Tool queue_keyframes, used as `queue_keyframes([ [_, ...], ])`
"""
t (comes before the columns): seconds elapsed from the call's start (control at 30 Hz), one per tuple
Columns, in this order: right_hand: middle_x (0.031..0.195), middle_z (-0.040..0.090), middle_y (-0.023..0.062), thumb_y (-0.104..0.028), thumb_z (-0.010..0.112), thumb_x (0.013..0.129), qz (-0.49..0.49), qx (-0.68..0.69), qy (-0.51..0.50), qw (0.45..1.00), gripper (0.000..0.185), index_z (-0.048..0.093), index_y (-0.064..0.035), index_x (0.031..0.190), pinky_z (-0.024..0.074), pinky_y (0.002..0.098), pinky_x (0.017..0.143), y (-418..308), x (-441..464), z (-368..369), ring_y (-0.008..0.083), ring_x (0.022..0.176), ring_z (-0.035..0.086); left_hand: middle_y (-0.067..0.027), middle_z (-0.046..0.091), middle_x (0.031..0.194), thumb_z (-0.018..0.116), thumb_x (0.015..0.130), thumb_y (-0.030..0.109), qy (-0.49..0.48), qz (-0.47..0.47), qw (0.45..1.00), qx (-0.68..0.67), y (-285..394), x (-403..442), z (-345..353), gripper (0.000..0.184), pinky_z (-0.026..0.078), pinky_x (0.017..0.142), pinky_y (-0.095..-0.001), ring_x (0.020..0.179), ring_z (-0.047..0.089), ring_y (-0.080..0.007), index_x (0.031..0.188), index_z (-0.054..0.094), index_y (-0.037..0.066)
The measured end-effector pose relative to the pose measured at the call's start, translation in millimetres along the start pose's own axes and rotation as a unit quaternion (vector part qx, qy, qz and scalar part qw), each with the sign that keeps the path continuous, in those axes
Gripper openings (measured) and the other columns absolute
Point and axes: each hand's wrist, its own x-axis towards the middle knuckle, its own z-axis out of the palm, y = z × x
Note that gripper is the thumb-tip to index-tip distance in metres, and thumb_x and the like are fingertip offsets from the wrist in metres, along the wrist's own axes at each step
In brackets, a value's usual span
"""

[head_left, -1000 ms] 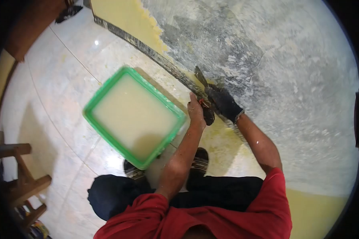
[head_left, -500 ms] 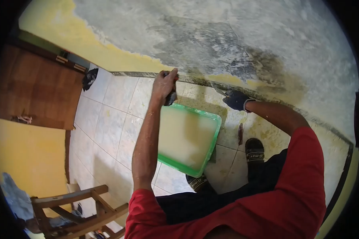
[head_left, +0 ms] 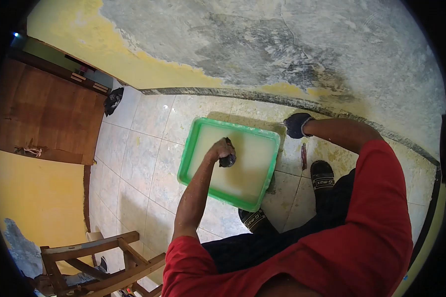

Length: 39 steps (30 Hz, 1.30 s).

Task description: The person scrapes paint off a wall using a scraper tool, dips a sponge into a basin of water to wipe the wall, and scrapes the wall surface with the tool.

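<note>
Over the pale liquid in a green tray (head_left: pixel 188 154), my bare left hand (head_left: pixel 222 149) is closed round a dark, wet-looking object (head_left: pixel 227 159) that I cannot identify. My right hand (head_left: pixel 296 125), in a dark glove, is just beyond the tray's right corner, near the foot of the wall. Its fingers are curled; the scraper seen in it earlier is hardly visible now, with only a small pale tip at the fingers. A reddish-brown strip (head_left: pixel 304 156) lies on the floor below that hand.
The patchy grey and yellow wall (head_left: pixel 223 39) meets the tiles along a dark skirting strip (head_left: pixel 262 96). A wooden frame (head_left: pixel 89 247) stands at lower left, a brown door (head_left: pixel 49 109) at left, with a black bag (head_left: pixel 113 101) beside it. Two sandalled feet (head_left: pixel 323 175) are near the tray.
The view has swung left. My left hand, with the dark object, has moved from the wall's edge to over the tray. My right hand has drawn back from the wall.
</note>
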Motion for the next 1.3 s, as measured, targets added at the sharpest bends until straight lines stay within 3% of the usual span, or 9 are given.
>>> queue_keyframes([
  [0.17,0.09,0.067,0.017,-0.025,0.055,0.073,0.001,-0.011,-0.011,1.0,0.029,0.068,-0.0064,0.09,0.0517,0.0462,0.071,-6,9,-10,0.0349,0.085,0.064,-0.0178,0.064,0.093,0.067,0.068,0.03,-0.044,-0.022,0.987,0.156,29,-9,23,0.054,0.052,0.071,-0.0394,0.084,0.064,-0.029,0.109,0.053,-0.002],
  [0.23,0.09,0.067,0.0174,-0.024,0.055,0.073,0.007,-0.015,-0.011,1.0,0.029,0.068,-0.0065,0.092,0.0515,0.0467,0.071,-8,10,-13,0.0349,0.085,0.064,-0.0139,0.062,0.089,0.068,0.07,0.025,-0.121,-0.01,0.992,-0.03,24,-10,25,0.051,0.053,0.065,-0.0409,0.078,0.062,-0.0277,0.11,0.051,-0.001],
  [0.37,0.091,0.067,0.0174,-0.022,0.053,0.074,0.01,0.023,0.062,0.998,0.034,0.063,-0.0073,0.103,0.0506,0.0479,0.069,-10,1,-20,0.0355,0.083,0.064,-0.0127,0.059,0.092,0.07,0.072,0.023,-0.127,-0.063,0.986,-0.083,31,-11,25,0.05,0.052,0.06,-0.0445,0.073,0.059,-0.0276,0.11,0.048,0.0],
  [0.43,0.091,0.066,0.0174,-0.022,0.052,0.075,0.024,0.037,0.06,0.997,0.036,0.062,-0.0076,0.106,0.0503,0.0482,0.069,-11,-3,-24,0.0358,0.083,0.064,-0.0112,0.058,0.105,0.079,0.064,0.031,-0.102,-0.096,0.99,-0.025,52,-26,27,0.069,0.053,0.072,-0.0429,0.094,0.058,-0.0247,0.117,0.045,0.003],
  [0.67,0.091,0.066,0.0181,-0.023,0.052,0.076,-0.004,0.037,0.053,0.998,0.035,0.061,-0.0074,0.106,0.0494,0.0489,0.071,-8,-4,-19,0.0368,0.086,0.063,-0.0288,0.051,0.114,0.088,0.048,0.032,-0.061,-0.011,0.958,0.279,50,-31,78,0.103,0.048,0.087,-0.044,0.107,0.054,-0.0401,0.129,0.033,-0.001],
  [0.77,0.09,0.066,0.0188,-0.023,0.052,0.075,-0.014,0.031,0.062,0.997,0.035,0.061,-0.0073,0.105,0.0493,0.0491,0.071,-7,-1,-15,0.0369,0.085,0.063,-0.0397,0.024,0.132,0.066,0.073,0.014,-0.019,-0.022,0.958,0.284,39,-27,104,0.079,0.042,0.095,-0.0453,0.108,0.05,-0.0506,0.138,0.022,0.005],
  [0.93,0.086,0.066,0.0199,-0.022,0.053,0.074,-0.037,0.044,0.068,0.996,0.036,0.06,-0.006,0.105,0.0491,0.0501,0.068,-10,-6,-27,0.0375,0.081,0.063,-0.0174,0.059,0.114,0.056,0.075,0.009,-0.051,0.019,0.965,0.256,48,-25,96,0.053,0.044,0.092,-0.0462,0.112,0.051,-0.0392,0.126,0.043,0.009],
  [1.13,0.081,0.065,0.0187,-0.023,0.052,0.076,-0.04,0.049,0.107,0.992,0.036,0.06,-0.0058,0.106,0.0482,0.0503,0.064,-17,13,-23,0.0367,0.077,0.063,-0.0151,0.06,0.111,0.054,0.08,0.021,0.021,0.13,0.928,0.348,45,-23,63,0.042,0.047,0.087,-0.0451,0.098,0.055,-0.0372,0.12,0.049,0.007],
  [1.3,0.082,0.066,0.0173,-0.023,0.052,0.074,-0.052,0.038,0.088,0.994,0.039,0.06,-0.0072,0.108,0.0491,0.049,0.065,-31,5,-41,0.0352,0.078,0.064,-0.0164,0.059,0.11,0.045,0.086,0.024,0.048,0.101,0.937,0.332,73,-54,46,0.035,0.046,0.087,-0.0459,0.101,0.052,-0.0371,0.115,0.052,0.005],
])
